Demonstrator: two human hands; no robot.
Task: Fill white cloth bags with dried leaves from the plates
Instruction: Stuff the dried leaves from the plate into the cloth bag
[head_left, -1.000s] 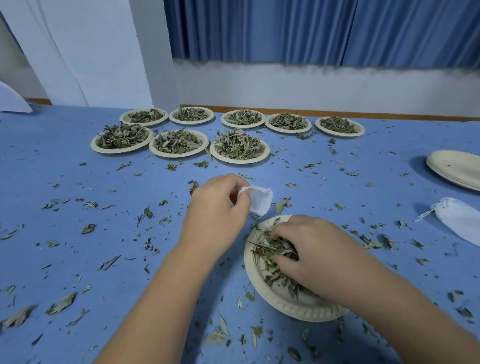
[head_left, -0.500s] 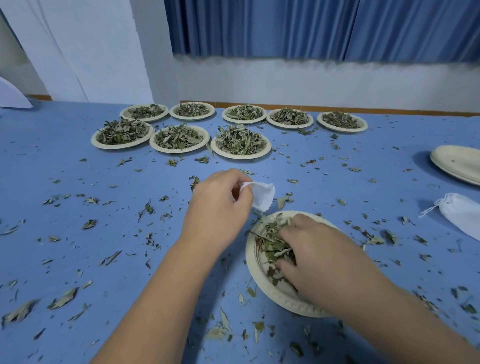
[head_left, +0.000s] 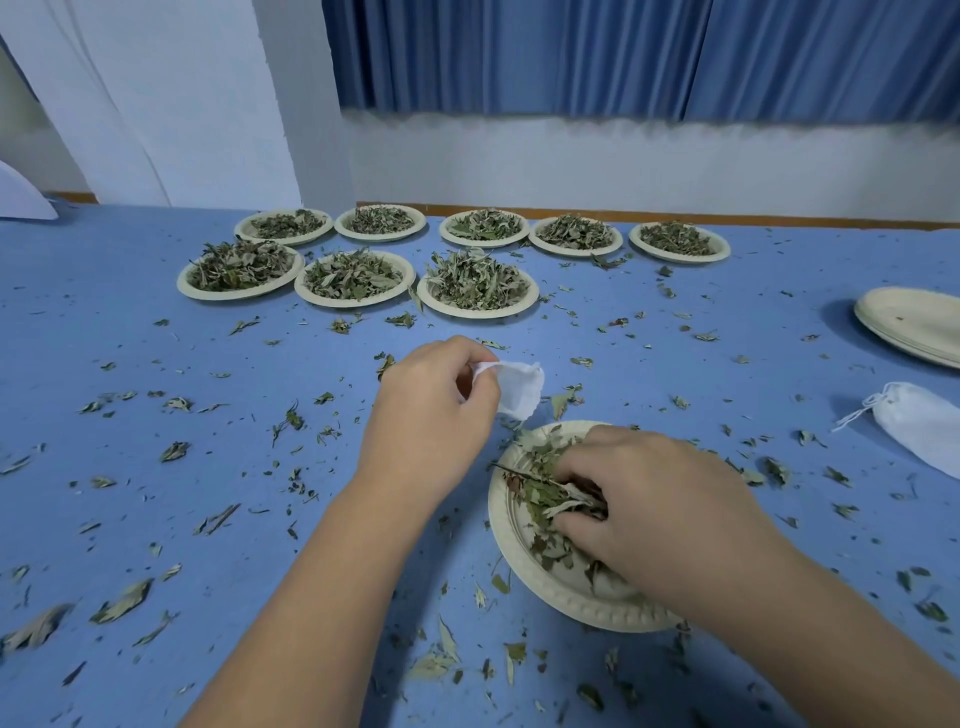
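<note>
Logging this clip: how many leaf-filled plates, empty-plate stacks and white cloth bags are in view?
Round beige paper plates holding dried leaves: 9
Stack of empty beige plates: 1, plates within uncountable
White cloth drawstring bags: 2, one held by the left hand
Total: 12

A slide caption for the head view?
Left hand holds a white bag; right hand gathers dried leaves on the near plate.
</note>
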